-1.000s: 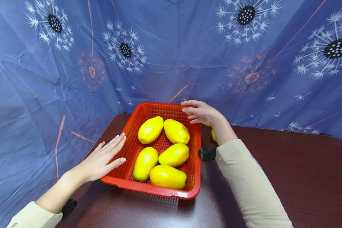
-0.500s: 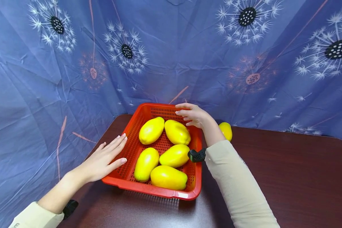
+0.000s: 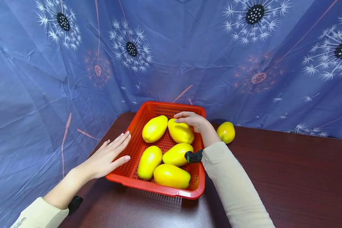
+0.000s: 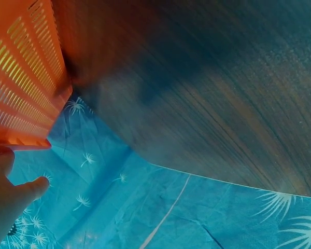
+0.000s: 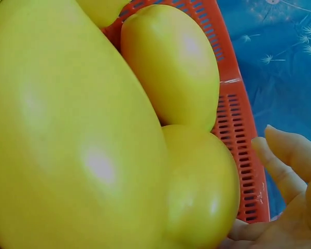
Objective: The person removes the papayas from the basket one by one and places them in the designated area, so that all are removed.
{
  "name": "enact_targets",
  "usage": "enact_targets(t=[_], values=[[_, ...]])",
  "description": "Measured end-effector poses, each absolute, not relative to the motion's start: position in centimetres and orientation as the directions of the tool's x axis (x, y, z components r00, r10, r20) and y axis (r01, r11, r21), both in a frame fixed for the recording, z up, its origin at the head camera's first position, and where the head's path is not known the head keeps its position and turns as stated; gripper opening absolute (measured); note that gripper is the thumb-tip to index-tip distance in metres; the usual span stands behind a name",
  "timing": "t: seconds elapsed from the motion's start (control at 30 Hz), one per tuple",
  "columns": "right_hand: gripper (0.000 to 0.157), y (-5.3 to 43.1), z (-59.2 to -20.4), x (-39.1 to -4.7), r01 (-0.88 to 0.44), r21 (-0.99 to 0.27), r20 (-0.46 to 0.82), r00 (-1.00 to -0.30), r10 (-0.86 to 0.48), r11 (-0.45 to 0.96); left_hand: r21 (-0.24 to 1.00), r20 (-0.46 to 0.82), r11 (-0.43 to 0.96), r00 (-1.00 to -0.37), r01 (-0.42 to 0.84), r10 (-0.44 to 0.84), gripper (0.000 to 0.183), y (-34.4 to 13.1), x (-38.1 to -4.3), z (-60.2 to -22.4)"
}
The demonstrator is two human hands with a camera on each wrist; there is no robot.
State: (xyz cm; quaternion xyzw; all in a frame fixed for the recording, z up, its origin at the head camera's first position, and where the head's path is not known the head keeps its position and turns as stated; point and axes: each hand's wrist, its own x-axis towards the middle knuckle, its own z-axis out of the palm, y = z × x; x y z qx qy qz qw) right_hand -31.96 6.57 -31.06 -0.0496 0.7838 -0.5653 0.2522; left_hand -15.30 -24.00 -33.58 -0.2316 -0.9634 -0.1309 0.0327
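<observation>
Several yellow papaya-like fruits lie in a red slatted plastic basket (image 3: 148,189). My left hand (image 3: 106,158) rests with straight fingers on the basket's left rim; its thumb shows at the lower left of the left wrist view. Over the back-right fruit (image 3: 182,133) hovers my right hand (image 3: 196,123), fingers loosely bent and spread. In the right wrist view, some fingers (image 5: 287,179) stand apart beyond that fruit, while lower ones reach its edge; whether they touch it I cannot tell. The thumb is hidden from the head view.
Another yellow fruit (image 3: 226,132) sits on the dark brown table (image 3: 290,171), right of the basket. Behind the table hangs a blue dandelion-print cloth (image 3: 174,50). A black device (image 3: 193,156) is worn on the right wrist.
My right hand has moved left and down from the basket's back-right rim to above the back-right fruit. The fruit outside the basket has come into fuller view. My left hand stays at the rim.
</observation>
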Motion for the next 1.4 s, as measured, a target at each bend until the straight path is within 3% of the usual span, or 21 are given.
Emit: enact_targets(t=[0.43,0.8,1.4], values=[[0.045,6.19,-31.79,-31.76,0.278,-0.85,-0.451,-0.824,-0.343,0.448,0.236,0.125,0.854,-0.886,0.464,0.447,0.069,-24.0,-15.42,-33.48],[0.055,6.29,-31.73,-31.49,0.296,-0.841,-0.5,-0.745,-0.441,0.453,0.232,0.121,0.855,-0.886,0.463,0.447,0.07,-23.93,-15.4,-33.51],[0.055,6.5,-31.97,-31.41,0.224,-0.856,-0.453,-0.761,-0.465,0.467,0.237,0.113,0.856,-0.889,0.459,0.445,0.071,-23.9,-15.41,-33.42]])
